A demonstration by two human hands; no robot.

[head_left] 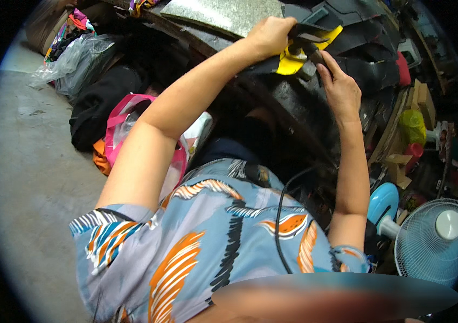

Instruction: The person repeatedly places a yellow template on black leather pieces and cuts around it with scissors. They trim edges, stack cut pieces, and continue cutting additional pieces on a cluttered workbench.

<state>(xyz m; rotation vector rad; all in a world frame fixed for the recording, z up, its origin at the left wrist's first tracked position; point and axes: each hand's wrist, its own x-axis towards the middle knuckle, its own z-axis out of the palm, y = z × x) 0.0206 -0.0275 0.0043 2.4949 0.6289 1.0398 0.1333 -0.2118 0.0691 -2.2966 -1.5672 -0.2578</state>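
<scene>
Both arms reach to the far side, over a workbench. My left hand (272,36) is closed at the edge of a dark piece, its fingertips turned away from view. My right hand (342,89) is wrapped round the dark handle of a tool (314,54), thumb along its side; the tool's head is too dark to make out. Between the hands lies a bright yellow piece (291,63) of sheet material, partly covered by dark parts and the tool. Black flat pieces (366,70) are heaped just beyond my right hand.
A pale board (221,15) lies on the bench at the far side. Left of me, a pink-edged bag (115,126), a black cloth bundle (102,110) and a clear plastic bag (83,64) sit on the floor. A fan (428,242) and cardboard (425,105) stand right. A black cable (279,215) hangs before me.
</scene>
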